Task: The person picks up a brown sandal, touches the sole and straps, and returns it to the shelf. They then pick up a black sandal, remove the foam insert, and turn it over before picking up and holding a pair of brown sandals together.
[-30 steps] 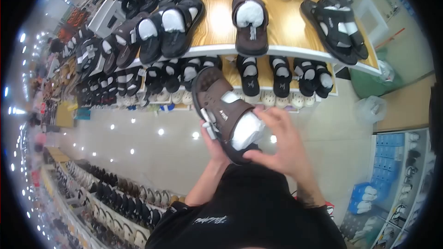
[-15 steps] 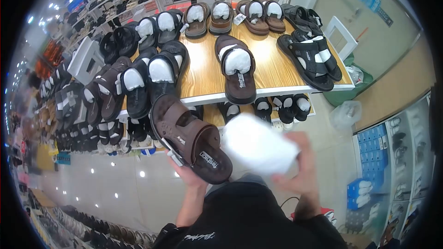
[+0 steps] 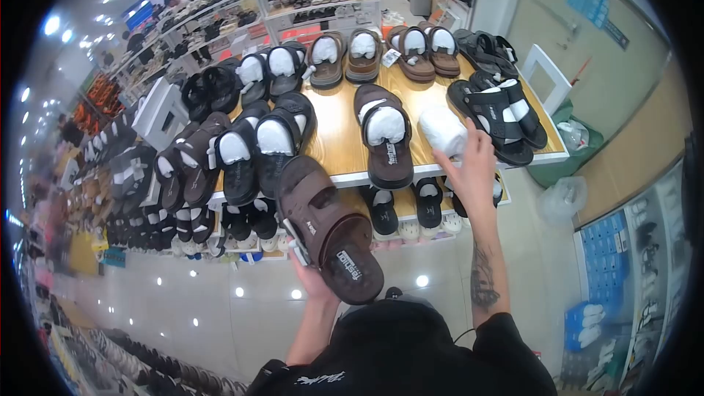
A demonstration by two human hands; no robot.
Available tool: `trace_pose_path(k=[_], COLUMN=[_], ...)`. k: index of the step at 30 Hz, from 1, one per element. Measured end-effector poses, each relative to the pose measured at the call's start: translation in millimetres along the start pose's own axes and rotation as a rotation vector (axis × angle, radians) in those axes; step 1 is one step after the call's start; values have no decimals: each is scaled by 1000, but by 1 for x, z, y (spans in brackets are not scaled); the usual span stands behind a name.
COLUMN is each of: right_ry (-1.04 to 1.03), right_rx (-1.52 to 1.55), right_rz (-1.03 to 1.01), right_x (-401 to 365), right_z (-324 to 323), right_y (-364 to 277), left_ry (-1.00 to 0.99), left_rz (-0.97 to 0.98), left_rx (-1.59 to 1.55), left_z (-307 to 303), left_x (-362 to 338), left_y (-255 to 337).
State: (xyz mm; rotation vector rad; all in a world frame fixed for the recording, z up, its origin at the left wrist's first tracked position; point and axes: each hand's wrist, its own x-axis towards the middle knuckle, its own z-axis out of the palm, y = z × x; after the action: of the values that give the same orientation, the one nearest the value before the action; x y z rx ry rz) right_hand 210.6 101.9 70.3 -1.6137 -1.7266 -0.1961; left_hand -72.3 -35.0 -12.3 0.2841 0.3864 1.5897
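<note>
A brown sandal [image 3: 323, 227] is in my left hand [image 3: 312, 279], held from below and along its left side, with the toe strap loop bare of paper. My right hand [image 3: 469, 165] is at a white wad of paper [image 3: 443, 130] on the wooden display table [image 3: 334, 128], fingers around its right and near sides. Left of the wad stands a matching brown sandal [image 3: 386, 136] with white stuffing under its strap. To its right lie black sandals [image 3: 499, 114], partly behind my fingers.
More stuffed sandals [image 3: 275, 136] line the table's left side and back edge. A white frame stand [image 3: 544, 77] rises at the right corner. Below is a lower shelf with black shoes [image 3: 383, 210]. Shelves with blue boxes [image 3: 603, 249] stand at the right.
My right hand has moved forward and up with the white wad, from near my body onto the table. The brown sandal stays in my left hand.
</note>
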Motion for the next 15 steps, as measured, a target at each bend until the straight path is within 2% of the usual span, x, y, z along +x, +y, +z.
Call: trace_pose_path(k=[2, 3, 7, 10, 12, 15], right_ry=[153, 144, -55, -90, -233, -230], right_rx=[46, 64, 477, 553, 740, 789], right_rz=[-123, -132, -219, -340, -434, -457], right_x=[-6, -15, -61, -102, -120, -126], right_z=[-17, -24, -44, -36, -33, -44], right_y=[-13, -18, -27, -19, -21, -30], left_ry=[91, 102, -40, -78, -63, -68], left_rz=[-44, -25, -74, -95, -76, -77], left_rx=[14, 17, 38, 71, 75, 62], left_z=[17, 20, 43, 39, 42, 53], left_x=[10, 11, 13, 13, 13, 10], left_y=[-3, -7, -18, -27, -34, -38])
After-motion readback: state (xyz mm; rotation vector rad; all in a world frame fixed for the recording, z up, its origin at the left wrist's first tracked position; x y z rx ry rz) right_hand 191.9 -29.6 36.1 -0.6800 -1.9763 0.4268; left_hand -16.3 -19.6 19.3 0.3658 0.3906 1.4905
